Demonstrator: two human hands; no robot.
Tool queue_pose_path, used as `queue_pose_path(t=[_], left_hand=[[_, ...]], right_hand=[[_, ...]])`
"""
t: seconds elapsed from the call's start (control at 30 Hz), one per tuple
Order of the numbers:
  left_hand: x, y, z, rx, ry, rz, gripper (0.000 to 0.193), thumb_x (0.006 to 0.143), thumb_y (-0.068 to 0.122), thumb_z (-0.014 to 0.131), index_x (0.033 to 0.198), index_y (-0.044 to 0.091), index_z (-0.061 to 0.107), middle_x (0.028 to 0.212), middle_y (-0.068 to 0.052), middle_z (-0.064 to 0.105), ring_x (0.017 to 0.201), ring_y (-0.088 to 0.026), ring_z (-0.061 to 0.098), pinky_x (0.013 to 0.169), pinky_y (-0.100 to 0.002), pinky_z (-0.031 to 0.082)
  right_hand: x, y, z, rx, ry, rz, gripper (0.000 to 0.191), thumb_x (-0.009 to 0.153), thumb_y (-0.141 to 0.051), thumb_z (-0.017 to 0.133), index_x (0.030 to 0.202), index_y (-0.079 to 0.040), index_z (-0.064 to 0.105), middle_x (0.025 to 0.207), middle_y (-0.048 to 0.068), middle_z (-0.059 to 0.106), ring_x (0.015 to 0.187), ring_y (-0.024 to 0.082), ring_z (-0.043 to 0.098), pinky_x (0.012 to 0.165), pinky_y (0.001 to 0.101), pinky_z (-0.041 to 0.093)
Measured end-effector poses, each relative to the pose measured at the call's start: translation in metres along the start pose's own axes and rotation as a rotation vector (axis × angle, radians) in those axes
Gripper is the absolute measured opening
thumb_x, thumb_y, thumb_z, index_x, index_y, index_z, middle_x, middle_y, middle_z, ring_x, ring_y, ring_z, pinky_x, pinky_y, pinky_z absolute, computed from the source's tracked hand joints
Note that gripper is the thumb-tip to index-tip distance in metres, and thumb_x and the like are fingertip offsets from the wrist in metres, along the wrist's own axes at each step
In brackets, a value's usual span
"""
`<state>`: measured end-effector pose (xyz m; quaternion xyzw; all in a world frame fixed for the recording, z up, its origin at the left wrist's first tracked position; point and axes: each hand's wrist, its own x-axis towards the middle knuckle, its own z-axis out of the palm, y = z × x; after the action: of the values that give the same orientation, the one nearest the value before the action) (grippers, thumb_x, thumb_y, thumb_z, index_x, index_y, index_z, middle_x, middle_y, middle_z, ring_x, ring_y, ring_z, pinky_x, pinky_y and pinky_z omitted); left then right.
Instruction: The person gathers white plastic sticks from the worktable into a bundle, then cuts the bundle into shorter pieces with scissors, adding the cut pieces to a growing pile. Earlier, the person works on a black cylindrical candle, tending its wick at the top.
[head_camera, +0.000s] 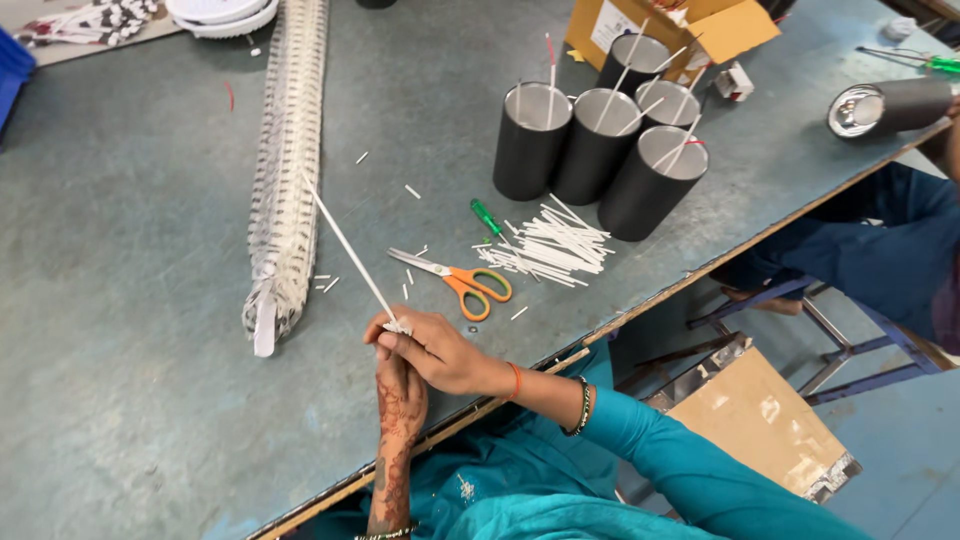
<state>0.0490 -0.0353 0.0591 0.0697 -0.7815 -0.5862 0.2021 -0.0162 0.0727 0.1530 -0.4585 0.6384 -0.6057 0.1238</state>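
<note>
head view: both hands (415, 350) on white tube (350, 250) near table edge (660, 295)

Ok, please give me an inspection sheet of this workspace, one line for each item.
Surface: grey-green table, worn.
Job's things: thin white tube, held at its near end; long black-and-white braided sleeve beside it.
Clutter: orange-handled scissors, green screwdriver, pile of cut white pieces, five black cylinders, cardboard box.
Grippers: left hand and right hand both pinch the tube's end.
Cables: nothing seen.
Surroundings: another person's blue sleeve, metal stool frame.
</note>
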Motion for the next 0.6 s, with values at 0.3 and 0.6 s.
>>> queue_pose_path(t=[0.3,0.6], left_hand=[[0.031,-0.004,-0.005,-0.257,0.380,0.017,0.025,0.115,0.015,0.041,0.129,-0.001,0.054,0.111,-0.010,0.060,0.100,-0.017,0.058,0.088,-0.032,0.051],[0.033,-0.014,0.025,-0.232,0.183,0.097,0.034,0.105,0.008,0.041,0.135,-0.002,0.053,0.109,-0.008,0.062,0.094,-0.016,0.059,0.083,-0.029,0.050]], right_hand=[[0.001,0.011,-0.005,-0.327,0.159,-0.156,0.050,0.099,-0.011,0.065,0.146,-0.001,0.051,0.145,0.017,0.056,0.134,0.034,0.058,0.112,0.0399,0.047],[-0.022,0.074,-0.018,-0.591,0.259,-0.132,0.049,0.085,-0.001,0.065,0.133,-0.006,0.058,0.130,0.015,0.062,0.117,0.035,0.064,0.097,0.0410,0.054]])
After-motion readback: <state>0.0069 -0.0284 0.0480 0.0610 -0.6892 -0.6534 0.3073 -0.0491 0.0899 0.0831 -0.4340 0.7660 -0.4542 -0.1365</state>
